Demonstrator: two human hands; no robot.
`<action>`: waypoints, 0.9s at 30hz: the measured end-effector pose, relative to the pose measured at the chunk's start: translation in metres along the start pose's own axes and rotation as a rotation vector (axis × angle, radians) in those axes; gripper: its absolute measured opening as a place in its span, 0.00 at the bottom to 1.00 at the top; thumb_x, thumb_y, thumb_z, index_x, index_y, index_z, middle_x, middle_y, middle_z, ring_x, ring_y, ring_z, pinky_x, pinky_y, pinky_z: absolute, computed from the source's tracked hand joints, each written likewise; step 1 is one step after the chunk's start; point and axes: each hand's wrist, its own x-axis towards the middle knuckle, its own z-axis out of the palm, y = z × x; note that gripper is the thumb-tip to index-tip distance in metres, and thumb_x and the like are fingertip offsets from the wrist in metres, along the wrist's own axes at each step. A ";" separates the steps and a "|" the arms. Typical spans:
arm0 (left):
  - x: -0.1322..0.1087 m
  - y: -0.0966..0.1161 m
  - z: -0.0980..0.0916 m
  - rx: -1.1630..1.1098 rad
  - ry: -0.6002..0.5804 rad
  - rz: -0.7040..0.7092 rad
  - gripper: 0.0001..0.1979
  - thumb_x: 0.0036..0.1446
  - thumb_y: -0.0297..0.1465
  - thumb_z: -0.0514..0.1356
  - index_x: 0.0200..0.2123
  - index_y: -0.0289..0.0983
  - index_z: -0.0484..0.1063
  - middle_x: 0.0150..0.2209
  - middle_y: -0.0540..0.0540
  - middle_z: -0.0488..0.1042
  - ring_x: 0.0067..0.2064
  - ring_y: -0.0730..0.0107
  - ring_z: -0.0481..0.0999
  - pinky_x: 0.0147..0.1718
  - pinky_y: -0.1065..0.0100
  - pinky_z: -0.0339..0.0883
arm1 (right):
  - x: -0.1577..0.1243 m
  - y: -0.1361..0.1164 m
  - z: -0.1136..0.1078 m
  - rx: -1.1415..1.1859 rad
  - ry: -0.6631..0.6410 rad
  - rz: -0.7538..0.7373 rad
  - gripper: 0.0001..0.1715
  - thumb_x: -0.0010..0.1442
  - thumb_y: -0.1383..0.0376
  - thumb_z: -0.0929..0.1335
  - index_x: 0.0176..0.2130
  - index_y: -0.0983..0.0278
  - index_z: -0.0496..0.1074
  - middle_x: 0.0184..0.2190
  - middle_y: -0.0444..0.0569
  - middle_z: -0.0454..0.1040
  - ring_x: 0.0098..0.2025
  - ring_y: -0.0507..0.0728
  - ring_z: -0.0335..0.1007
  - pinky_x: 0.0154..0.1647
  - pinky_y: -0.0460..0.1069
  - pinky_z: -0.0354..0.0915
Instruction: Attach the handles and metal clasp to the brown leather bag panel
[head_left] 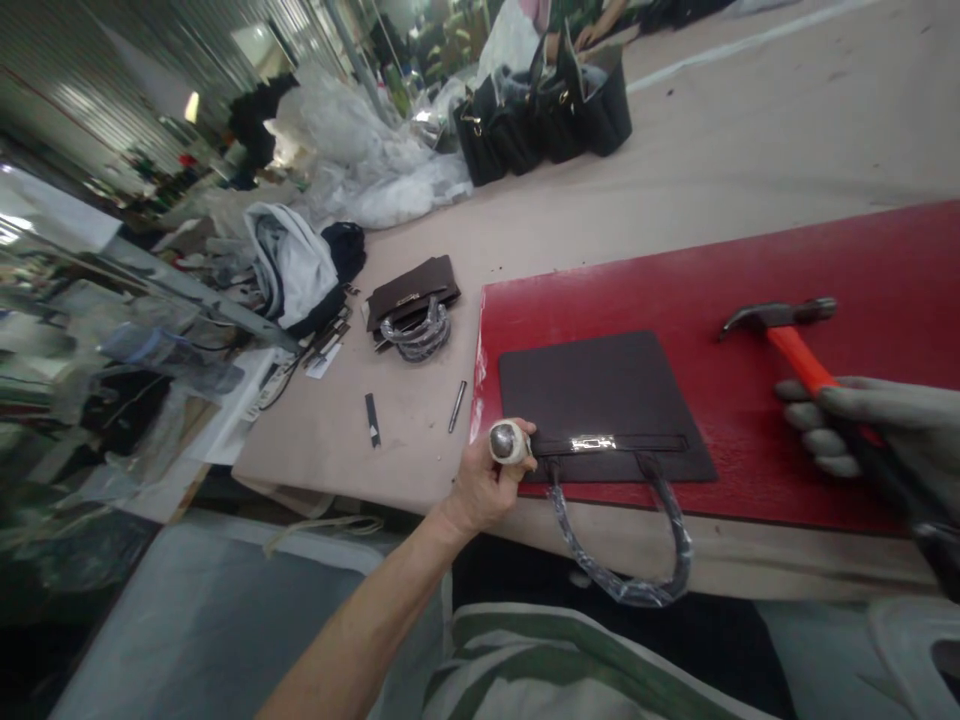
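Over surface's near edge, plastic-wrapped handle hangs from dark brown panel, flat on red board; hands apart: bare left hand closed round white-wrapped, metal-topped tool at panel's near left; gloved right hand clasps hammer, head clear of tool; handle, metal fitting already on panel; whether strip is fully fixed, cannot tell; beyond, similar brown pieces; farther, black bags.

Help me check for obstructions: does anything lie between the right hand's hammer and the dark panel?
Nothing visible does; only the red mat shows between the hammer in the gloved right hand and the dark panel.
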 end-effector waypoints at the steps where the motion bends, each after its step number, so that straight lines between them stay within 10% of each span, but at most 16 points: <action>1: 0.002 0.001 0.001 0.005 -0.010 0.000 0.12 0.67 0.37 0.61 0.47 0.36 0.73 0.42 0.40 0.80 0.37 0.65 0.79 0.37 0.64 0.76 | -0.007 -0.008 0.005 0.161 -0.064 0.128 0.15 0.68 0.65 0.63 0.39 0.69 0.77 0.31 0.59 0.77 0.25 0.55 0.73 0.29 0.54 0.69; 7: 0.005 0.005 0.004 -0.038 -0.007 0.034 0.12 0.67 0.34 0.59 0.48 0.33 0.74 0.32 0.46 0.74 0.30 0.70 0.73 0.34 0.67 0.73 | -0.057 -0.043 0.037 0.613 -0.301 0.224 0.10 0.64 0.67 0.66 0.29 0.63 0.66 0.20 0.38 0.55 0.16 0.45 0.50 0.16 0.39 0.49; 16: -0.010 -0.003 0.009 -0.085 0.142 -0.041 0.12 0.64 0.35 0.62 0.47 0.34 0.74 0.45 0.38 0.81 0.45 0.60 0.82 0.48 0.59 0.77 | -0.131 -0.047 0.035 0.007 -0.245 -0.442 0.30 0.52 0.39 0.73 0.38 0.61 0.74 0.20 0.43 0.64 0.20 0.52 0.58 0.15 0.45 0.55; 27: -0.017 0.000 0.004 -0.149 0.166 -0.066 0.09 0.64 0.30 0.64 0.47 0.37 0.72 0.51 0.38 0.79 0.53 0.58 0.81 0.54 0.56 0.76 | -0.099 -0.004 0.067 0.149 -0.279 -0.080 0.26 0.50 0.46 0.74 0.40 0.60 0.69 0.23 0.40 0.65 0.19 0.50 0.57 0.16 0.45 0.56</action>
